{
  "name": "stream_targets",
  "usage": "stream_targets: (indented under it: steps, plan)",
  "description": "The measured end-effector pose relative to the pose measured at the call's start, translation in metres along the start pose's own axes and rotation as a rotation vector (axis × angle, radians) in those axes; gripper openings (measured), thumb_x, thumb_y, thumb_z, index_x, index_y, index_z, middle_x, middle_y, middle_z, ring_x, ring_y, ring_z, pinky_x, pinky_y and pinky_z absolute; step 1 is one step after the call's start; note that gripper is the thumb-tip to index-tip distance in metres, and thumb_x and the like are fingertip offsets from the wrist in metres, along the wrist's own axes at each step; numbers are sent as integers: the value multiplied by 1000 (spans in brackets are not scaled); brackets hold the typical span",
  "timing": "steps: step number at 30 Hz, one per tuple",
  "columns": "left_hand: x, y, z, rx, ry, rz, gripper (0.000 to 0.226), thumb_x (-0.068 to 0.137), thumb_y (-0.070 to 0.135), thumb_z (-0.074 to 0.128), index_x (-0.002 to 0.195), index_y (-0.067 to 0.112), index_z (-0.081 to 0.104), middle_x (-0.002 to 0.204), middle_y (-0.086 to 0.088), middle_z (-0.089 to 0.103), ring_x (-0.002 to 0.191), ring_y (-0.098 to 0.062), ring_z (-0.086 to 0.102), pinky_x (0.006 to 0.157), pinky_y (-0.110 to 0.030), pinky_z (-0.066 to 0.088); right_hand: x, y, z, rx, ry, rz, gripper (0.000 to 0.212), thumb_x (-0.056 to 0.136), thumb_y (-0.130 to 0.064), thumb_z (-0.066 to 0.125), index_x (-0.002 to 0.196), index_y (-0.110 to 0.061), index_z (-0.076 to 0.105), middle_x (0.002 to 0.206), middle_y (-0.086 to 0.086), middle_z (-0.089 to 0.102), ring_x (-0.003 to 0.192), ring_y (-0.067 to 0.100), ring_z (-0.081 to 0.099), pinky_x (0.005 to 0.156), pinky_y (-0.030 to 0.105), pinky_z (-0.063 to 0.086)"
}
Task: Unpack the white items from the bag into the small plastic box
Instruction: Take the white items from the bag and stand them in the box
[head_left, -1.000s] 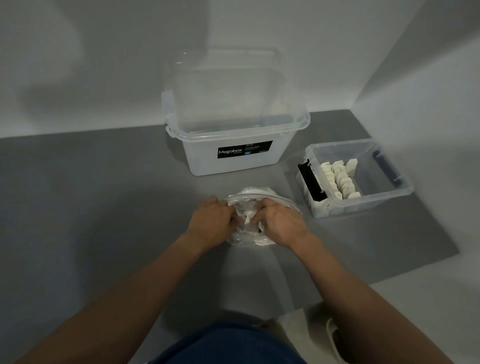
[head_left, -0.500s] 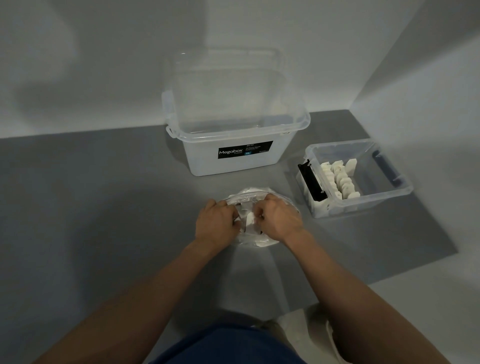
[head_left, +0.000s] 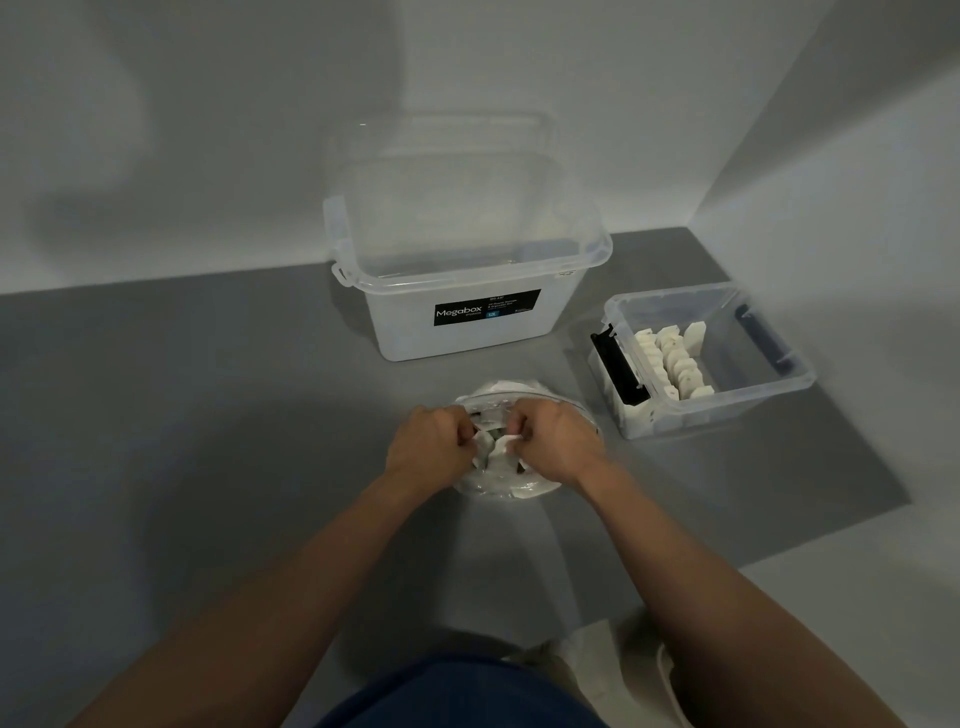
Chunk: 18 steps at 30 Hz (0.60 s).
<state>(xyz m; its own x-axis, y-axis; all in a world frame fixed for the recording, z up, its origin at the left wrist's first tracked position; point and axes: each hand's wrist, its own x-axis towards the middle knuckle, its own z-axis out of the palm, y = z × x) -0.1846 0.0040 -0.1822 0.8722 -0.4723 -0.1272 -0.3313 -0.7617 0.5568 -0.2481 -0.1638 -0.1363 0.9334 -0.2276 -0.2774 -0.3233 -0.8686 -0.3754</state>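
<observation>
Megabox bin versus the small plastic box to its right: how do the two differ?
The Megabox bin is much larger than the small plastic box. The Megabox bin looks empty; the small plastic box holds a row of white items. The Megabox bin carries a black label; the small plastic box shows dark handles instead. Both are clear, open-topped and sit on the grey floor.

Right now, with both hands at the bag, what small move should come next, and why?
Probably the right hand should pinch one item and lift it out. It and the left hand grip the bag at its mouth, items show between them, and the small box, part filled, sits to the right.
</observation>
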Motion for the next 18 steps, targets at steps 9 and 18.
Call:
stream_targets:
  steps: [9,18]
  plan:
    - [-7,-3,-52,-243,62,66,7,83,25,75,85,24,69,78,14,68,73,6,59,65,-10,42,-11,2,-29,165,77,-96,23,75,-17,85,76,-33,69,75,-14,66,74,1,64,72,21,53]
    - [-6,31,-66,-113,-6,151,7,84,24,69,80,29,65,75,18,61,76,-4,60,65,-20,45,-24,4,-46,142,105,-137,10,80,-22,81,84,-29,76,73,-18,63,74,-1,63,62,4,39]
